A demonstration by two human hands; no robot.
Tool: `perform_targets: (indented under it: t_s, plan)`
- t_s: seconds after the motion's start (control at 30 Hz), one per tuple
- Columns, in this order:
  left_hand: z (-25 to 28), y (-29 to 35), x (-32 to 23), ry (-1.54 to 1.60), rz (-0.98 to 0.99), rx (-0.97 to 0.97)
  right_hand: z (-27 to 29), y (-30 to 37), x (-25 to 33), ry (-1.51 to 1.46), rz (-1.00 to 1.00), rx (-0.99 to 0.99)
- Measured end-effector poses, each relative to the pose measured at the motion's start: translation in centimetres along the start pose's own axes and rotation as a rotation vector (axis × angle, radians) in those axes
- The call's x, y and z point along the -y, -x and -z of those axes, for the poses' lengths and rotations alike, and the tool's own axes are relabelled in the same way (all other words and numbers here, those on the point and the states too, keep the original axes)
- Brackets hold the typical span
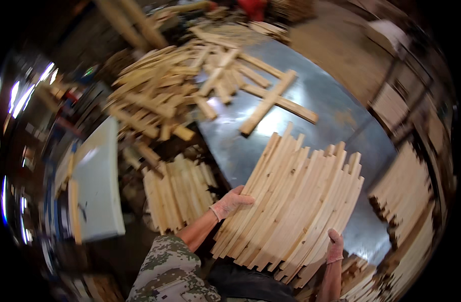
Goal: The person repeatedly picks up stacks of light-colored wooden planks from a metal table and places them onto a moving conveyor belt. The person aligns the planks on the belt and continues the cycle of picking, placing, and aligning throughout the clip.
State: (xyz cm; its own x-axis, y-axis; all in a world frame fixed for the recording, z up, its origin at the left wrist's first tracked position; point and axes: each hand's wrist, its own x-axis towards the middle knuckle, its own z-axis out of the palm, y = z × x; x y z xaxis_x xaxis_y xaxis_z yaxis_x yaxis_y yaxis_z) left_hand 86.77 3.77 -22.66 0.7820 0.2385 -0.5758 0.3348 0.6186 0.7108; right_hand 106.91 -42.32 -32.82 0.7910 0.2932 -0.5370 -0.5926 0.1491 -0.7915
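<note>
A wide row of pale wooden strips (pixel 293 201), lying side by side with uneven ends, is held up in front of me over the near edge of the metal table. My left hand (pixel 232 202), in a pinkish work glove, grips the row's left side with the thumb on top. At the lower right side, my right hand (pixel 335 245), gloved alike, closes on the outer strips with its thumb up. The fingers of both hands are mostly hidden under or behind the wood.
Beyond the strips, a shiny metal table (pixel 316 80) carries a messy heap of loose wooden pieces (pixel 175 80) and two crossed pieces (pixel 278 98). Stacked strips (pixel 177 191) stand lower left, beside a pale panel (pixel 97 181). More stacked strips (pixel 404 189) line the right.
</note>
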Motion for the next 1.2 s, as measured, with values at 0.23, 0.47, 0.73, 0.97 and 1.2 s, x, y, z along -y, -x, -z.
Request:
perform_targets:
  t_s: [0.23, 0.47, 0.73, 0.97, 1.2]
  plan:
    - [-3.2, 18.9, 1.1, -0.07, -0.284, -0.297, -8.3, 8.0, 10.9, -0.05, -0.07, 0.516]
    - [-3.7, 40.9, 2.5, 0.217, -0.486, -0.606, -19.8, 16.3, 13.7, 0.206, -0.141, 0.79]
    - [10.0, 61.2, 14.4, 0.243, -0.62, -0.698, -35.4, 30.3, 1.6, 0.404, -0.136, 1.137]
    - [22.5, 78.8, 18.6, 0.432, -0.627, -0.804, -49.0, 48.8, -10.1, 0.419, -0.289, 1.175]
    - [36.7, 87.5, 19.1, 0.428, -0.494, -0.856, -60.0, 52.6, -22.4, 0.497, -0.349, 1.226]
